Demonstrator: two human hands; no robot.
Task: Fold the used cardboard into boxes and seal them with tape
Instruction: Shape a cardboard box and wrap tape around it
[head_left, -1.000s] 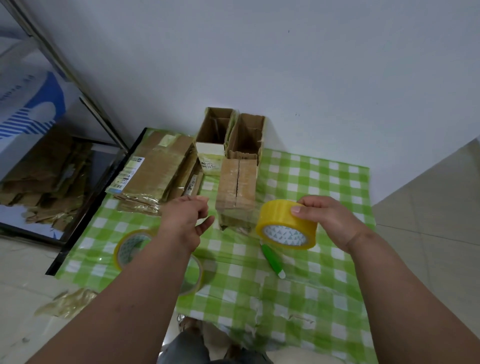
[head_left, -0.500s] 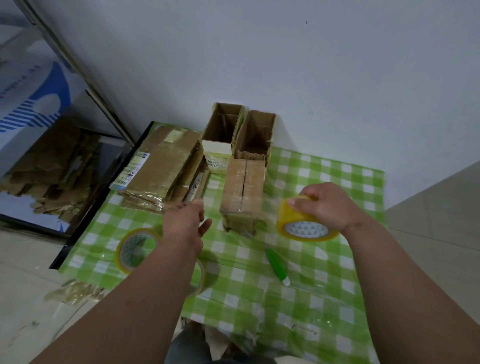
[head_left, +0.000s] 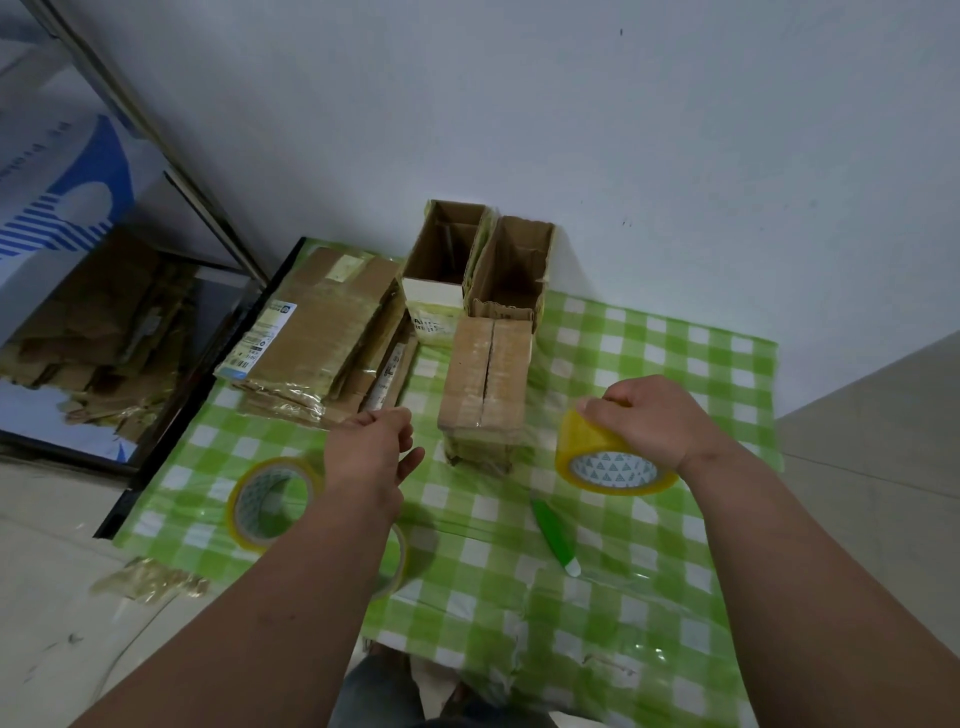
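A closed brown cardboard box (head_left: 485, 384) lies on the green checked tablecloth (head_left: 649, 353), its top seam running away from me. My right hand (head_left: 654, 421) grips a yellow tape roll (head_left: 613, 462) from above, just right of the box's near end. My left hand (head_left: 374, 441) hovers left of the box with fingers curled, pinching what looks like the faint clear tape end drawn from the roll. Two open boxes (head_left: 447, 249) (head_left: 511, 265) stand upright against the wall behind. A stack of flattened cardboard (head_left: 317, 332) lies at the back left.
Two more tape rolls lie near my left forearm, one (head_left: 270, 499) in full view and the other (head_left: 397, 561) half hidden under the arm. A green pen-like cutter (head_left: 553, 530) lies in front of the box. Crumpled tape (head_left: 150, 577) is on the floor; a shelf with cardboard scraps (head_left: 93, 322) stands left.
My right hand has carried the tape roll to the right and lower, turning over it to grip from above. My left hand has stayed almost in place.
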